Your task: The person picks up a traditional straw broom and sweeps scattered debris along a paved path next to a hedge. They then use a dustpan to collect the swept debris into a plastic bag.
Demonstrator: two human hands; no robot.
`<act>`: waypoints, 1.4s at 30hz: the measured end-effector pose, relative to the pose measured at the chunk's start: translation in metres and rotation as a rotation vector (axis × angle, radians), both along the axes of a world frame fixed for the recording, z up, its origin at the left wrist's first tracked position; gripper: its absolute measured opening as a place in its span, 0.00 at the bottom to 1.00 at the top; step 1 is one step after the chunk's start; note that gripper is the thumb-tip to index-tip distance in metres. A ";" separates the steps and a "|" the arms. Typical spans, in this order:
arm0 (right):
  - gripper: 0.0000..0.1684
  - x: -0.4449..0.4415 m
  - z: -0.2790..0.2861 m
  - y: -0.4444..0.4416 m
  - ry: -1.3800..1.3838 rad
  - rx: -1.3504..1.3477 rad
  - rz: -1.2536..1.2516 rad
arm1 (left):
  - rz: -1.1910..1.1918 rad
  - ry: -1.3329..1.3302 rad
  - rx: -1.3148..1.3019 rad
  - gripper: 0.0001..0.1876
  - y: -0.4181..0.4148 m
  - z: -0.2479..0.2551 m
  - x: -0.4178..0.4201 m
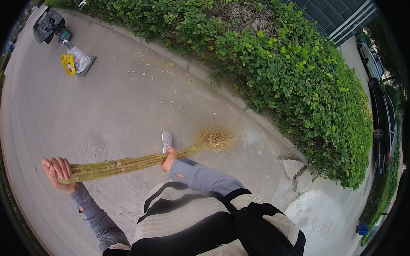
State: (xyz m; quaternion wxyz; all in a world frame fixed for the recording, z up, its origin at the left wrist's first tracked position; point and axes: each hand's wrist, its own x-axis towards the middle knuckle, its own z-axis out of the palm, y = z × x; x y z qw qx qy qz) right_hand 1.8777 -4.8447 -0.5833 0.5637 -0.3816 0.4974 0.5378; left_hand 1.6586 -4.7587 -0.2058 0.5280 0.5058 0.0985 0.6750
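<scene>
A long twig broom [122,168], its stalks bundled and seemingly wrapped in clear film, slants across in front of my body. My left hand [58,173] grips its thick top end at the left. Lower on the shaft, my right hand [170,159] is closed around the bundle. The splayed straw-coloured bristles [218,139] point right, at the concrete pavement [124,115], and look blurred at their edge; contact with the ground cannot be told. Small pale yellow leaves [152,70] lie scattered ahead, towards the kerb. One grey shoe [167,140] shows just beyond my right hand.
A trimmed green hedge [294,83] runs behind a concrete kerb [190,66]. At the upper left stand a dustpan [88,68] with a yellow bag [68,64] and a white bag [80,58], near a scooter [48,26]. Cracked slabs [300,175] lie right; a black car [383,124] is beyond.
</scene>
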 end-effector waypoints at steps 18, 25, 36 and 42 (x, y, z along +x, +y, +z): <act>0.13 -0.127 0.153 0.337 0.188 0.575 0.374 | 0.260 0.054 0.263 0.03 0.250 0.129 -0.119; 0.11 -0.168 0.051 0.348 0.465 0.165 0.567 | 0.269 0.227 0.035 0.02 0.301 0.093 -0.095; 0.18 -0.237 0.111 0.500 0.336 0.638 0.645 | 0.607 0.041 0.042 0.02 0.383 0.100 -0.226; 0.15 -0.334 0.144 0.569 0.548 0.852 0.886 | 1.062 0.095 0.016 0.06 0.382 0.118 -0.342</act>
